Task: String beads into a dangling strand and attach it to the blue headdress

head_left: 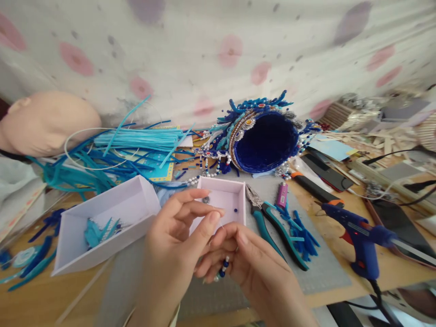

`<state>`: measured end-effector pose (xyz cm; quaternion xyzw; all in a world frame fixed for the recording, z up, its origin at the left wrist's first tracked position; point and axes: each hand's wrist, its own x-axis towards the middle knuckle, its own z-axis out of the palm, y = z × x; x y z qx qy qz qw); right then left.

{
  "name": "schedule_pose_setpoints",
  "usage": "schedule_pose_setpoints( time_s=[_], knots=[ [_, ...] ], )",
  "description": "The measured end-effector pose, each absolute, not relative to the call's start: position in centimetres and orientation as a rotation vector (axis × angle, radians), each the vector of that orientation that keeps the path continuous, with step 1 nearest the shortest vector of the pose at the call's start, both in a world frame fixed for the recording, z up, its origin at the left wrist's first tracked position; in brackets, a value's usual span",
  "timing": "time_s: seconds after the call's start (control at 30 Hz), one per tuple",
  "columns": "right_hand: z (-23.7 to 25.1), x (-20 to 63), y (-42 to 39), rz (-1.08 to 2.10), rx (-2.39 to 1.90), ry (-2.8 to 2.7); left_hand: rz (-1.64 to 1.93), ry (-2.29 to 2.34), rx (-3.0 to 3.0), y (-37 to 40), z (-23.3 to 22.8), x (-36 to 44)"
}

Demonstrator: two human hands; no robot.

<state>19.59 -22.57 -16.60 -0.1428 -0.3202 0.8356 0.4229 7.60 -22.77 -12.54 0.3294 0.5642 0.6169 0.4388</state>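
My left hand (180, 231) is raised over the work mat, thumb and forefinger pinched near the end of a thin, pale thread (222, 225). Close beside it my right hand (259, 263) has its fingers curled, thumb against forefinger, on the same thread. A short string of beads (223, 268), dark blue, white and silvery, hangs below the right fingers. Just behind both hands stands a small white box (240, 200) holding a dark blue bead (235, 210) and a silvery bead (206, 200). Part of that box is hidden by my left hand.
Pliers (269, 227), a purple lighter (282, 195) and blue fuzzy pieces (303, 236) lie to the right, before a blue glue gun (361, 236). At left is a larger white box (112, 200). Behind are turquoise pipe cleaners (139, 138), a beaded blue headdress (269, 141) and a mannequin head (54, 120).
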Motion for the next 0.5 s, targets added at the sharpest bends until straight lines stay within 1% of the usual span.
schedule_pose_setpoints(
  time_s=[0.17, 0.3, 0.4, 0.43, 0.5],
  knots=[
    [-16.6, 19.8, -22.2, 2.089, -0.439, -0.807, 1.490, 1.410, 0.766, -22.4, -12.4, 8.1],
    [-15.9, 20.7, -22.2, 2.074, -0.604, -0.758, 1.486, 1.460, 0.973, -22.3, -12.6, 7.4],
    [-15.0, 22.0, -22.4, 2.025, -0.664, -0.681, 1.476, 1.653, 1.268, -22.0, -12.7, 5.2],
    [-14.7, 22.4, -22.4, 1.998, -0.680, -0.656, 1.422, 1.718, 1.437, -21.8, -12.7, 4.3],
    [-14.2, 23.2, -22.4, 1.958, -0.719, -0.604, 1.187, 1.740, 1.842, -21.0, -12.8, 2.7]
  ],
)
